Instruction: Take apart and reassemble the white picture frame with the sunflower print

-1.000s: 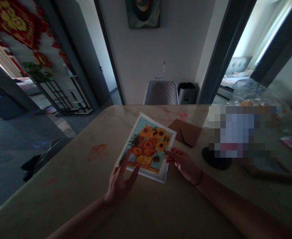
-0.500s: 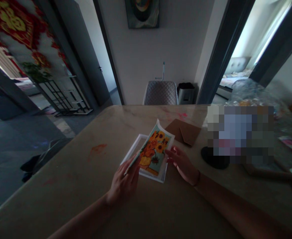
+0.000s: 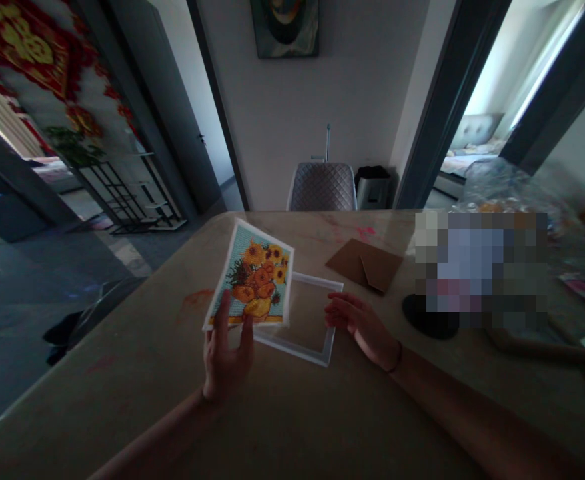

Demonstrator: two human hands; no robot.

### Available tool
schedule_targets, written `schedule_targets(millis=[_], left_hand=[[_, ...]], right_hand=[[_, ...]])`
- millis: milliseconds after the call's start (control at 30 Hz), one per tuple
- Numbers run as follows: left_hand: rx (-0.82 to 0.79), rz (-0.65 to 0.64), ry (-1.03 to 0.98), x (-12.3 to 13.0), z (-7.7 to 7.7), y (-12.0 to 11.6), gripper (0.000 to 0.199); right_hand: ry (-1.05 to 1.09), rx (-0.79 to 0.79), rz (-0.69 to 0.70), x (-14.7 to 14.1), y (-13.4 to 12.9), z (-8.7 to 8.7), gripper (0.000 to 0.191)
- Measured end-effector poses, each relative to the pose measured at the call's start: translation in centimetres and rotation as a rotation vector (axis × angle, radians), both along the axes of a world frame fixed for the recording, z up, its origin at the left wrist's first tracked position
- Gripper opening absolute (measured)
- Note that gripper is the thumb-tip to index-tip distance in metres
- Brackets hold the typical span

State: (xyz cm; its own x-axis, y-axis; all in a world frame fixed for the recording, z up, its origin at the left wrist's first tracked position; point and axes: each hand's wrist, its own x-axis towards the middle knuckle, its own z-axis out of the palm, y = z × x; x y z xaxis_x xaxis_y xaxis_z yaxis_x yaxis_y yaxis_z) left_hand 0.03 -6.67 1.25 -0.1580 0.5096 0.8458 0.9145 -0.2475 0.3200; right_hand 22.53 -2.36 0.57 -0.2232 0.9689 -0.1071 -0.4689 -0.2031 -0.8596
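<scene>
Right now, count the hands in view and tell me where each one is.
2. The left hand holds the sunflower picture; the right hand is beside the white frame on the table. The blurred patch at right could hide more.

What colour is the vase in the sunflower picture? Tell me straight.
Golden yellow: the vase in the sunflower picture shows best in the head view.

This was a home, with rooms opening off a hallway. A bed showed through the right doorway, and a framed painting hung above a quilted chair.
</scene>
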Motion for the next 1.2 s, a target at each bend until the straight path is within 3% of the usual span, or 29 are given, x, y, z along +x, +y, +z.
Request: schedule_targets(millis=[67, 167, 333, 533, 767, 1000, 1133, 1200], left_hand=[[0.068, -0.059, 0.104, 0.0, -0.1, -0.2, 0.061], [0.086, -0.292, 0.322, 0.0, -0.1, -0.5, 0.063], [-0.117, -0.604, 0.517, 0.4, 0.6, -0.5, 0.055], [-0.247, -0.733, 0.567, 1.1, 1.0, -0.5, 0.044], [-0.204, -0.845, 0.524, 0.7, 1.8, -0.9, 0.014], [-0.034, -0.647, 0.254, 0.3, 1.6, -1.2, 0.022], [-0.141, -0.419, 0.114, 0.2, 1.1, -0.5, 0.015], [-0.281, -0.332, -0.005, 0.0, 0.7, 0.1, 0.031]], right_hand=[[-0.009, 0.012, 0.018, 0.0, -0.1, 0.1, 0.029], [-0.015, 0.048, 0.04, 0.0, -0.2, 0.3, 0.031], [-0.026, 0.099, 0.057, -0.1, -0.3, 0.1, 0.03], [-0.084, 0.13, 0.059, -0.2, -0.5, 0.2, 0.02], [-0.146, 0.08, 0.016, -0.2, -0.1, -0.3, 0.01], [-0.014, 0.048, 0.011, -0.2, 0.2, -0.7, 0.007], [0.022, 0.083, 0.046, 0.0, -0.3, 0.1, 0.01], [0.038, 0.103, 0.066, 0.1, -0.6, 0.7, 0.012]])
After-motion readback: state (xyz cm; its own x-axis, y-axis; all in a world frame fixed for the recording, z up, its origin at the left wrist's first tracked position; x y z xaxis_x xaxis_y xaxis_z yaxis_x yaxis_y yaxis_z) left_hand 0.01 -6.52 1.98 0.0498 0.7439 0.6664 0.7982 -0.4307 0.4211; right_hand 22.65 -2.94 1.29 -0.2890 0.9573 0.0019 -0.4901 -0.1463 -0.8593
